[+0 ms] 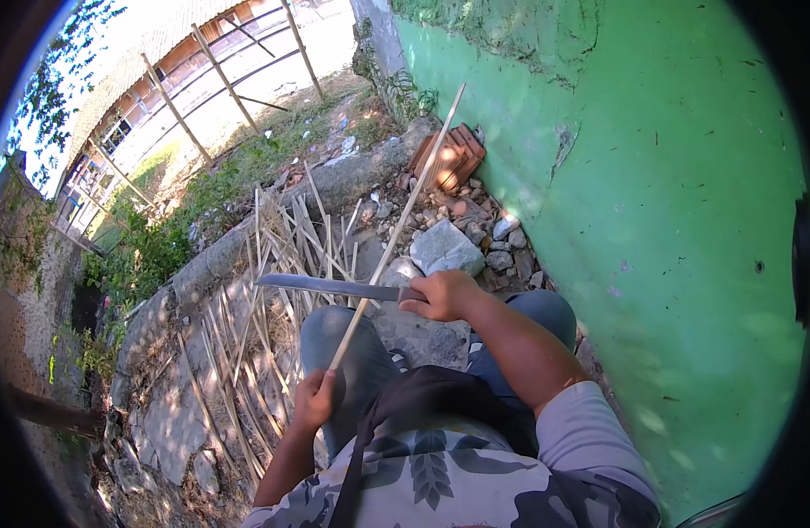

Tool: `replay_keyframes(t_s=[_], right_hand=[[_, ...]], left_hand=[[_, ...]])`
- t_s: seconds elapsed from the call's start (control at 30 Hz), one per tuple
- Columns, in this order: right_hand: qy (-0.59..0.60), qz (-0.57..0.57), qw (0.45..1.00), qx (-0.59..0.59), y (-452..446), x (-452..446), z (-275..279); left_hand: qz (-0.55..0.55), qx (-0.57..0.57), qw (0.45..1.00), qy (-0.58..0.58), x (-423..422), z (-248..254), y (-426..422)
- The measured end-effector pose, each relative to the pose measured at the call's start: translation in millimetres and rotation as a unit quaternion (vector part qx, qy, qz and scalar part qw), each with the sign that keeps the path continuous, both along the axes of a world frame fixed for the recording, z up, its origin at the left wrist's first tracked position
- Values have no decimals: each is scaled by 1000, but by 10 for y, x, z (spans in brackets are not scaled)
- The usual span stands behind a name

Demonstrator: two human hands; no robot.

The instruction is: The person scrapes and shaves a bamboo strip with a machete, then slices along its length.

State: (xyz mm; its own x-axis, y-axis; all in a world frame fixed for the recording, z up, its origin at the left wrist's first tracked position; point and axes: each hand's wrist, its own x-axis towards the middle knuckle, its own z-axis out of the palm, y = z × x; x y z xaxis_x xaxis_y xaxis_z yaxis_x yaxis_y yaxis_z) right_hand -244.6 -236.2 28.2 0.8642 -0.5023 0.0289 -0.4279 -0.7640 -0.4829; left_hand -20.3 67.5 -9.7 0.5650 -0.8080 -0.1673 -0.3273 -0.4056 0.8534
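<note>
My right hand (442,297) is closed round the handle of a long machete (330,286), whose blade points left across my knees. My left hand (314,400) grips the lower end of a long pale bamboo strip (411,204), which slants up and away to the right. The blade crosses the strip above my left knee; whether they touch is hard to tell. Many split strips (233,378) lie on the ground to my left and in front.
A green wall (651,246) rises close on my right. Ahead are a large pale stone (446,249), rubble and stacked roof tiles (453,158). A low stone edge (209,264) runs along the left, with plants and a pole fence (224,75) beyond.
</note>
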Motion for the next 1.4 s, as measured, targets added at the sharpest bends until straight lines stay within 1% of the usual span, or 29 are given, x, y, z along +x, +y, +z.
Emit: replay_keyframes(t_s=[0.03, 0.13, 0.23, 0.33, 0.4, 0.43, 0.5, 0.6, 0.67, 0.77, 0.87, 0.97, 1.07, 1.17, 1.27, 1.4], right_hand=[[12, 15, 1000, -14, 14, 15, 10], [0, -4, 1000, -25, -4, 17, 55], [-28, -67, 997, -3, -159, 20, -87], [-130, -130, 983, 20, -314, -24, -259], [-123, -128, 984, 21, -321, -56, -314], [-119, -128, 984, 20, -322, -74, -303], [-83, -93, 992, 12, -234, -66, -252], [-18, -26, 1000, 1, 32, -6, -32], [11, 18, 1000, -24, 83, 39, 5], [10, 7, 999, -33, -8, 69, -30], [9, -59, 998, 21, -145, 71, -58], [-31, -108, 993, 38, -252, 17, -188], [-7, -104, 993, 47, -268, -38, -218], [21, -92, 995, 42, -180, -33, -123], [20, -29, 999, 15, -60, 40, -84], [32, 1, 999, -10, -10, 88, -29]], left_hand=[[0, -4, 1000, -14, 2, -4, -1], [-2, -8, 999, -45, -13, 32, -2], [-4, -3, 999, -52, -15, 44, -9], [-6, 5, 998, -56, 21, -33, -7], [-15, 10, 997, -70, 20, -7, -5], [-13, 6, 999, -52, 11, 10, -8], [-7, -4, 1000, -15, -12, 39, -30], [-6, 12, 999, -30, -24, 81, -42], [-4, 5, 1000, -23, -36, 82, -35], [3, 10, 999, -42, -6, 18, -6], [3, 12, 998, -65, -17, 27, 2], [-8, 17, 998, -65, 42, -56, -2], [-11, 27, 999, -41, -3, 35, -8], [-9, 28, 999, -26, -20, 69, -45], [0, 27, 999, -23, -41, 97, -42], [12, 12, 1000, -11, -64, 106, -29]])
